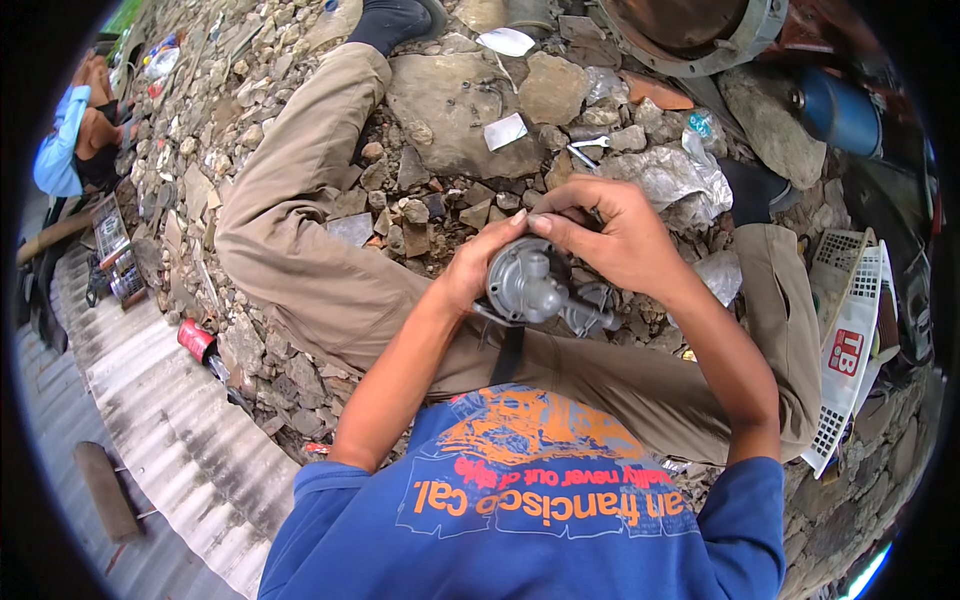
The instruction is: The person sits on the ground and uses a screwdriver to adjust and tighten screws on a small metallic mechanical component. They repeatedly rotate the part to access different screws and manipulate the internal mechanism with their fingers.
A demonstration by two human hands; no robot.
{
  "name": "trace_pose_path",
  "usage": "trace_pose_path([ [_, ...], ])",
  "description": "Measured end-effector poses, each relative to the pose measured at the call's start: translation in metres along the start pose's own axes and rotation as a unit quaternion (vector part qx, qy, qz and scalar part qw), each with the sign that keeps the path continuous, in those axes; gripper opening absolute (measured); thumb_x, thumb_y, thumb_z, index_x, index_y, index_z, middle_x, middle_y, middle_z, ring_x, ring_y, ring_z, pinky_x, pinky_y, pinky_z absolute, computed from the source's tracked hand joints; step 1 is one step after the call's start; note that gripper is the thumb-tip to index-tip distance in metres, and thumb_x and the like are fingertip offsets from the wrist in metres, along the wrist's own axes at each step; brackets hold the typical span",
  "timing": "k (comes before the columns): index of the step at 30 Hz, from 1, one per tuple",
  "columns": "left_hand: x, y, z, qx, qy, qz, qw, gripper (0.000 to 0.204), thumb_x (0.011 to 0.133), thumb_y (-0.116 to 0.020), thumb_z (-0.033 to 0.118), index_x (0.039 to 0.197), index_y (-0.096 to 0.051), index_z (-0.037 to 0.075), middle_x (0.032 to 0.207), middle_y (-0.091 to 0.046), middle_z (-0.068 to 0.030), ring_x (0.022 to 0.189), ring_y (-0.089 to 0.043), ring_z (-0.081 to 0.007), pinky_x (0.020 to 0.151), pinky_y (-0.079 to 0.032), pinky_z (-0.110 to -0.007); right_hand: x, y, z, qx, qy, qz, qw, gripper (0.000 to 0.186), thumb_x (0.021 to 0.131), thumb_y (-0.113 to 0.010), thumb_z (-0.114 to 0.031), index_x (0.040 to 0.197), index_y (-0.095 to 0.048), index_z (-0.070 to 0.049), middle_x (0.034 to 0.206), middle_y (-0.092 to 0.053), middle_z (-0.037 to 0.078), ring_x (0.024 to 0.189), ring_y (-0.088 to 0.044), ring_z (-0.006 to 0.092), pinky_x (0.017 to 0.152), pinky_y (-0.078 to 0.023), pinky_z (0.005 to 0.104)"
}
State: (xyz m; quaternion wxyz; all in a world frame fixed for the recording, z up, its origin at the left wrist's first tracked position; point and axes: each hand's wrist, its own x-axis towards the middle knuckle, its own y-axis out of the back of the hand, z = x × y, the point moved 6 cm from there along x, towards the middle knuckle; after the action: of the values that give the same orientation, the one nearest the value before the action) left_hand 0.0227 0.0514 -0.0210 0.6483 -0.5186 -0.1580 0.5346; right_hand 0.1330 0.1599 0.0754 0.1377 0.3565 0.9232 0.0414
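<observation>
Here we are, looking down at a grey metal part [541, 288], round-bodied with stubby outlets, sitting in front of the shirt, just above the lap; our left hand [468, 272] has it by its left flank, the thumb up along the upper rim, and we judge that this grip is the one that keeps the part from rolling or dropping; our right hand [622, 232] comes over the top with finger and thumb drawn together at that same rim, meeting the left thumb; whether anything small is pinched there, we cannot tell, as the fingers hide it.

We have the trousers [330, 262] spread wide, knees apart, which probably gives the part a soft place to land and both forearms room to work; beyond it lies a broad flat stone [437, 125], likely favoured as a level shelf among the loose rubble [240, 160]; a white scrap [505, 132] lies on it, and just right of it a wrench-like silver tool [590, 146], seemingly set within easy reach; over on our right, a white plastic basket [848, 350] leans at a tilt beside the knee, perhaps because the ground is so uneven.
</observation>
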Motion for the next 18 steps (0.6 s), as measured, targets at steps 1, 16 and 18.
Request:
trace_pose_path([
  [1,-0.003,-0.001,-0.002,0.005,0.007,0.008,1.000,0.048,0.105,-0.046,0.040,0.134,-0.054,0.003,0.114,-0.068,-0.0084,0.099,-0.068,-0.0164,0.090,-0.055,-0.031,-0.002,-0.002,-0.002,-0.007,-0.014,-0.004,1.000,0.021,0.089,-0.075,-0.018,0.099,-0.075,0.000,0.077,-0.069,0.005,0.068,-0.058,0.0072,0.061,-0.047,0.0267],
  [16,0.006,-0.006,-0.007,-0.022,0.017,0.068,0.997,0.042,0.107,-0.045,0.035,0.134,-0.054,0.005,0.111,-0.067,-0.0057,0.095,-0.068,-0.0135,0.083,-0.056,-0.030,0.002,0.003,-0.016,-0.135,-0.017,0.050,0.989,0.022,0.087,-0.068,-0.016,0.091,-0.072,0.005,0.078,-0.069,0.023,0.073,-0.069,0.0363,0.068,-0.053,0.0441],
  [18,0.006,-0.003,-0.009,-0.061,0.039,0.057,0.996,0.039,0.107,-0.045,0.037,0.126,-0.056,0.006,0.107,-0.066,-0.0076,0.094,-0.068,-0.0157,0.082,-0.056,-0.031,0.007,0.002,-0.019,-0.174,0.007,0.035,0.984,0.022,0.089,-0.065,-0.016,0.092,-0.071,0.006,0.084,-0.070,0.026,0.082,-0.070,0.0426,0.075,-0.053,0.0475],
])
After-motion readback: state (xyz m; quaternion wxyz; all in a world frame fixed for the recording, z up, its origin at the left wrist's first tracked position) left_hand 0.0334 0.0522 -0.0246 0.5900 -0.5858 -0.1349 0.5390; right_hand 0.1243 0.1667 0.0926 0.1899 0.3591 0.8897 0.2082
